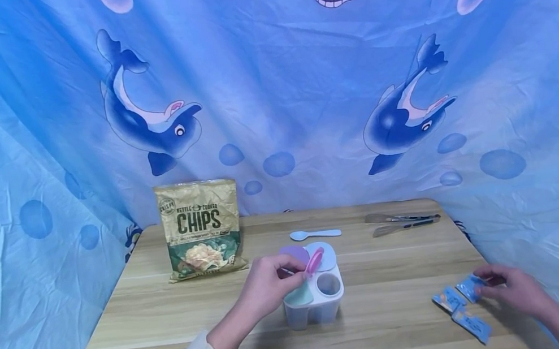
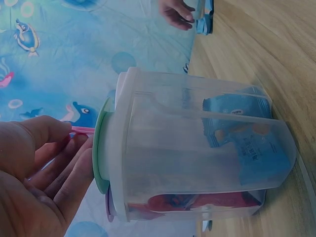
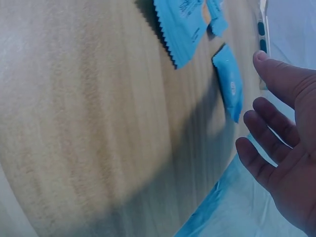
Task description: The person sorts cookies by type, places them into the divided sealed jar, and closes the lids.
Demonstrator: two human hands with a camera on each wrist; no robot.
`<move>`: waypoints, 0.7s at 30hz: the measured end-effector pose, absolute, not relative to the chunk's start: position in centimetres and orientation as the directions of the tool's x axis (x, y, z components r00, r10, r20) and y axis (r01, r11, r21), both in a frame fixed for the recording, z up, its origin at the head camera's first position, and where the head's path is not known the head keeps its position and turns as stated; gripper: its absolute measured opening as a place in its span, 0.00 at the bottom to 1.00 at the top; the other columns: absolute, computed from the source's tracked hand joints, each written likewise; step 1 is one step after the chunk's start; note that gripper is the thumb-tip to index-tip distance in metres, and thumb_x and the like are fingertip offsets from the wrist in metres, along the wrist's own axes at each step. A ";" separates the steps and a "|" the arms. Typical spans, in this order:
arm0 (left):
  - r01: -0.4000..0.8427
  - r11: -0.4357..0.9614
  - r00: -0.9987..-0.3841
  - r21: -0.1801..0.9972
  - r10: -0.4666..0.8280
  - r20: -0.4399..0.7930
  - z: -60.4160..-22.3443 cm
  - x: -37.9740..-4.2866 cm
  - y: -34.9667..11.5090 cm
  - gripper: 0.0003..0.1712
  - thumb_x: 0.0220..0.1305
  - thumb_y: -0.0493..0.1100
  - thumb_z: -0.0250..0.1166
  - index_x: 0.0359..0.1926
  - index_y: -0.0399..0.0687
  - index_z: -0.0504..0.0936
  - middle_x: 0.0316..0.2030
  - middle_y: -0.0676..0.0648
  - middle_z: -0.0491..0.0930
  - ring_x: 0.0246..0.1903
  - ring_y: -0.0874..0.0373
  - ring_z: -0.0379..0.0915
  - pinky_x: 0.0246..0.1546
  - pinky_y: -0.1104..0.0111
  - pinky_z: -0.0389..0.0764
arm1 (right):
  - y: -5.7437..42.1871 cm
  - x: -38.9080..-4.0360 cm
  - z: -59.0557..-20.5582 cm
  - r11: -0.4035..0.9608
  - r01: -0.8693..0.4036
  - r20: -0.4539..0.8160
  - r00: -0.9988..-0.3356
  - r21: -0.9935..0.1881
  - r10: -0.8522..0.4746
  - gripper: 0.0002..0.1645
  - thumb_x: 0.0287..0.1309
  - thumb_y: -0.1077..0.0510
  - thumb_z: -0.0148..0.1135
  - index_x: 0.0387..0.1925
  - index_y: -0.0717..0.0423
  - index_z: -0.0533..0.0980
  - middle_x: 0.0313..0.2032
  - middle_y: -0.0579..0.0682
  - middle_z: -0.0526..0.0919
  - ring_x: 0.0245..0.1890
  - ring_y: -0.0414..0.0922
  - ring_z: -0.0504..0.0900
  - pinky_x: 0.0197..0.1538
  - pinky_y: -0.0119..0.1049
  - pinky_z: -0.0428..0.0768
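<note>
My left hand (image 1: 270, 283) pinches a pink lid (image 1: 314, 262) on its edge, raised over a clear four-compartment container (image 1: 316, 314). Purple (image 1: 291, 250), light blue (image 1: 323, 254) and green (image 1: 299, 296) lids sit on the container; its front right round opening (image 1: 328, 284) is uncovered. Through the wall, the left wrist view shows blue packets (image 2: 247, 138) and a red packet (image 2: 202, 201) inside. At the table's right, my right hand (image 1: 511, 289) reaches beside a small blue packet (image 1: 469, 288), fingers spread and apart from it in the right wrist view. Two more blue packets (image 1: 471, 326) lie close by.
A chips bag (image 1: 202, 228) stands at the back left. Behind the container lies a light blue spoon (image 1: 316, 234). Metal tongs (image 1: 402, 221) lie at the back right. A blue printed curtain (image 1: 270, 84) hangs around the wooden table (image 1: 172, 322).
</note>
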State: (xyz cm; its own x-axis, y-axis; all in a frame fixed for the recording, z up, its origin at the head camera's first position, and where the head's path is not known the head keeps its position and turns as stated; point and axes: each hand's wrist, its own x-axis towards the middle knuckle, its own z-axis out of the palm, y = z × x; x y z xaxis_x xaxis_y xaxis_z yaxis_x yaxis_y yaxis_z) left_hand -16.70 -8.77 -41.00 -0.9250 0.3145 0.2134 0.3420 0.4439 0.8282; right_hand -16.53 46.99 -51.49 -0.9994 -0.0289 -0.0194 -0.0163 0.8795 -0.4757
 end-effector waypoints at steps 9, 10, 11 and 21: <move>0.341 0.439 -0.924 0.831 0.319 0.211 -41.1 -16.7 -8.7 0.05 0.60 0.39 0.72 0.37 0.51 0.91 0.32 0.57 0.89 0.32 0.65 0.82 0.35 0.72 0.84 | 47.0 -16.7 -52.5 0.889 0.005 -0.020 -1.000 -0.457 -0.004 0.32 0.50 0.48 0.80 0.49 0.65 0.82 0.42 0.57 0.87 0.38 0.45 0.83 0.38 0.35 0.79; 0.343 0.439 -0.923 0.831 0.320 0.212 -41.1 -16.7 -8.7 0.05 0.60 0.39 0.72 0.38 0.51 0.91 0.32 0.56 0.89 0.32 0.64 0.82 0.36 0.72 0.84 | 47.1 -16.7 -52.5 0.891 0.011 -0.021 -1.000 -0.454 0.001 0.32 0.50 0.47 0.80 0.50 0.65 0.81 0.43 0.58 0.87 0.39 0.47 0.83 0.39 0.37 0.80; 0.343 0.438 -0.923 0.831 0.321 0.212 -41.1 -16.7 -8.7 0.05 0.60 0.39 0.72 0.38 0.51 0.91 0.32 0.56 0.89 0.32 0.64 0.82 0.36 0.72 0.84 | 47.1 -16.8 -52.6 0.891 0.014 -0.023 -1.000 -0.454 0.004 0.33 0.50 0.47 0.79 0.50 0.66 0.81 0.44 0.60 0.87 0.39 0.50 0.84 0.39 0.40 0.81; 0.343 0.438 -0.923 0.831 0.321 0.212 -41.1 -16.7 -8.7 0.05 0.60 0.39 0.73 0.38 0.50 0.91 0.33 0.55 0.89 0.32 0.62 0.83 0.35 0.72 0.84 | 47.5 -17.4 -53.8 0.898 0.022 -0.056 -0.998 -0.439 -0.003 0.36 0.48 0.48 0.80 0.52 0.68 0.80 0.43 0.59 0.86 0.40 0.50 0.84 0.39 0.41 0.80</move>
